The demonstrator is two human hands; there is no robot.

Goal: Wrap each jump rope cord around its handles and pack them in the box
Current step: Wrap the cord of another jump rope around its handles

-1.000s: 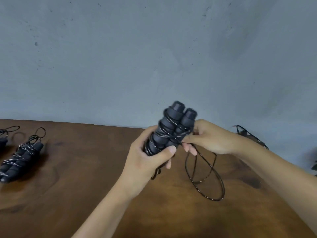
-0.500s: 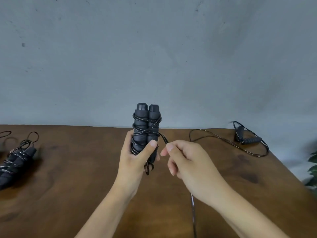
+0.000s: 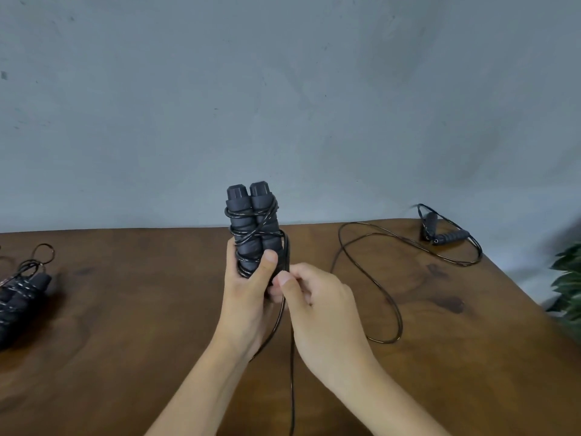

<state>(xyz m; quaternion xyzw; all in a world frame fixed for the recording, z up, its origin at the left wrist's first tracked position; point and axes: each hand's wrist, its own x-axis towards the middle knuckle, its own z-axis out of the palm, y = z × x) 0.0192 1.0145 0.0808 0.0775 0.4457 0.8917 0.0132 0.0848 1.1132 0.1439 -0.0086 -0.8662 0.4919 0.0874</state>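
My left hand (image 3: 248, 297) grips a pair of black jump rope handles (image 3: 253, 226), held upright side by side above the table, with thin black cord crossed around them several times. My right hand (image 3: 314, 300) is just right of the handles' lower end and pinches the loose cord (image 3: 291, 372), which hangs down past the bottom edge. A wrapped rope bundle (image 3: 19, 297) lies at the far left. An unwrapped rope (image 3: 449, 239) with its cord (image 3: 377, 278) spread in a loop lies at the back right. No box is in view.
The brown wooden table (image 3: 141, 325) ends at a grey wall behind. Its right edge runs diagonally, with green plant leaves (image 3: 569, 278) beyond it.
My left hand turned the handles upright. My right hand brought the cord round the handles and down to their lower right. The camera view shifted, showing the unwrapped rope at the back right.
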